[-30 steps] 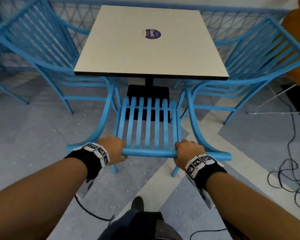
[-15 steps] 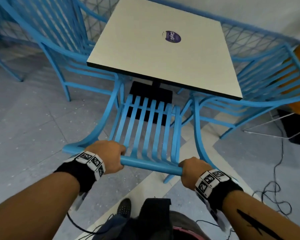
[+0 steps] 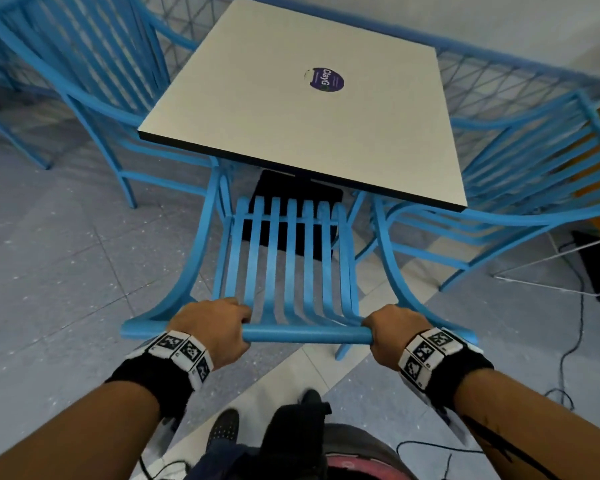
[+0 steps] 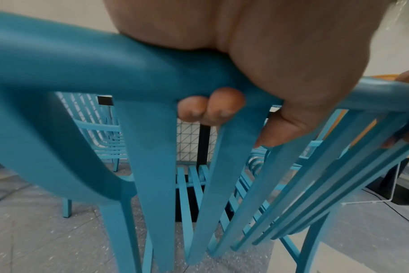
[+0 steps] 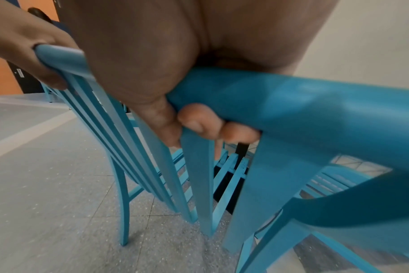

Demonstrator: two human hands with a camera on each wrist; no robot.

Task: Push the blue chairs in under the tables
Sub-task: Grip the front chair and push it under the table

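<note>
A blue slatted chair (image 3: 288, 258) stands in front of me, its seat partly under the near edge of a square white table (image 3: 291, 109). Both hands grip the chair's top rail (image 3: 305, 333). My left hand (image 3: 215, 327) wraps the rail's left end, and its fingertips (image 4: 210, 109) curl under the rail (image 4: 105, 62) in the left wrist view. My right hand (image 3: 392, 332) wraps the right end, with fingertips (image 5: 203, 122) curled under the rail (image 5: 292, 103) in the right wrist view.
Two more blue chairs flank the table, one at the left (image 3: 94, 74) and one at the right (image 3: 534, 174). A blue mesh fence (image 3: 499, 81) runs behind. Black cables (image 3: 575, 327) lie on the grey floor at right. My shoe (image 3: 224, 427) is below the chair.
The chair has slid forward, so more of its seat lies beneath the table edge. Both hands keep their grip on the top rail, and my view has swung a little.
</note>
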